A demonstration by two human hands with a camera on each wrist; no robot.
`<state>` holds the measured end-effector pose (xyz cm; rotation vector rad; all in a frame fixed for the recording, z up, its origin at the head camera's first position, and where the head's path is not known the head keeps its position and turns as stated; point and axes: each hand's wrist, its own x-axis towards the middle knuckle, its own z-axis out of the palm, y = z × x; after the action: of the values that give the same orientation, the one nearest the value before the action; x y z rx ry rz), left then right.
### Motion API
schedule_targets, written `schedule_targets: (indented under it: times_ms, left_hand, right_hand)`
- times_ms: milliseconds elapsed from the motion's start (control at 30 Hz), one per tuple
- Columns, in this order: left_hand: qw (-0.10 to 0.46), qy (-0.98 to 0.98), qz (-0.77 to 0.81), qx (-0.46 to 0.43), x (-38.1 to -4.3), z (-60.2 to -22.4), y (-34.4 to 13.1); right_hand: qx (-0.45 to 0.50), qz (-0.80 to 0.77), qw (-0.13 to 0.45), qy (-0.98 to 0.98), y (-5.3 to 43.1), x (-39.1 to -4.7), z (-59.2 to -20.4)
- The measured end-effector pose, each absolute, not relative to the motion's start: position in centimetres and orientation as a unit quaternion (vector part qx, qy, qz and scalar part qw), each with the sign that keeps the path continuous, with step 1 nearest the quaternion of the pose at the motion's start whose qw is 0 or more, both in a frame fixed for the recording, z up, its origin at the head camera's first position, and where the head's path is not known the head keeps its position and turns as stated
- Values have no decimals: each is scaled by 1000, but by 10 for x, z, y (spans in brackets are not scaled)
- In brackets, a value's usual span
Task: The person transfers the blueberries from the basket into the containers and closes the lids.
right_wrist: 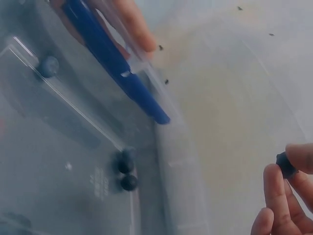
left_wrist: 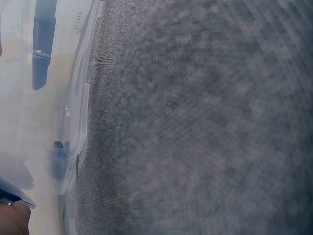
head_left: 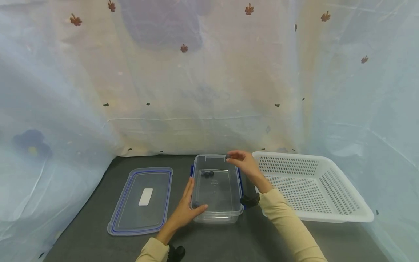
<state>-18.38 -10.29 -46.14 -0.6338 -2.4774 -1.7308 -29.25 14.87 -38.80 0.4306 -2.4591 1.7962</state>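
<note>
A clear plastic container (head_left: 217,196) with blue side latches stands uncovered before me. Inside it, several blueberries (head_left: 207,174) sit together toward the far left, and another blueberry (right_wrist: 48,66) lies apart in the near left corner. My left hand (head_left: 183,213) rests against the container's left side, fingers extended along the wall by the blue latch (right_wrist: 117,73) and thumb reaching over the near corner. Above the far right corner of the rim, my right hand (head_left: 244,165) pinches one blueberry (right_wrist: 286,165) between thumb and fingertips.
To the left lies a clear lid (head_left: 155,185) with a blue seal and a white label (head_left: 145,197). A white perforated basket (head_left: 294,155) stands close to the container's right. A patterned plastic sheet (head_left: 209,91) hangs behind the dark tabletop (head_left: 216,243).
</note>
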Motion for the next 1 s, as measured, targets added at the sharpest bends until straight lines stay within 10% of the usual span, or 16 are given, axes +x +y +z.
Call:
schedule_targets:
  times_ms: [1000]
  left_hand:
    - [46, -804, -551, -221, -202, -499, -106]
  right_hand:
    - [102, 576, -20, -811, 74, -309, -427]
